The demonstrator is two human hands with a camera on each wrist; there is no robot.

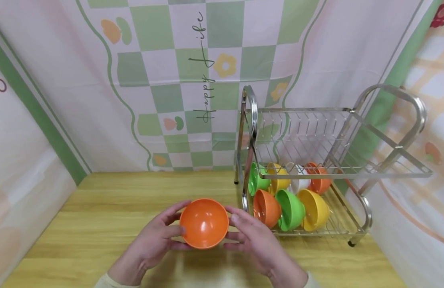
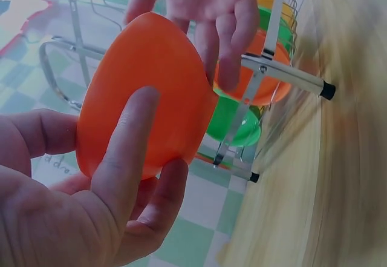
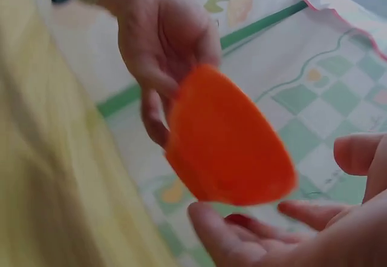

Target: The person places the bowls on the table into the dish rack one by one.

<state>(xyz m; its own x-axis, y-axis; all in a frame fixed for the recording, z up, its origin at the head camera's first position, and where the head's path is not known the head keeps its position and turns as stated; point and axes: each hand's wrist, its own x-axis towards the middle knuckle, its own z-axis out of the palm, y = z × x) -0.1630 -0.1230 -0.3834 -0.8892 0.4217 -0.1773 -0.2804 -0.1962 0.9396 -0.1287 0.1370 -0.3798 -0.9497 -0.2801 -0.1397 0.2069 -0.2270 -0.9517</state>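
Observation:
An orange bowl [image 1: 204, 224] is held above the wooden table, its hollow facing the head camera. My left hand [image 1: 155, 238] grips it from the left side, with thumb and fingers around its wall. In the left wrist view the bowl [image 2: 148, 91] shows its smooth outside under the left hand's fingers [image 2: 124, 146]. On the other side is my right hand [image 1: 255, 240], its fingers spread close to the bowl. The right wrist view shows the right thumb [image 3: 357, 155] apart from the bowl [image 3: 230, 140]; some fingertips lie at its lower edge, and contact is hard to tell.
A two-tier metal dish rack [image 1: 304, 176] stands at the right on the wooden table [image 1: 110, 208]. Its lower tier carries several tilted bowls, among them a green one [image 1: 291, 210], a yellow one [image 1: 314, 210] and a white one [image 1: 299, 182]. A patterned curtain [image 1: 164, 80] hangs behind.

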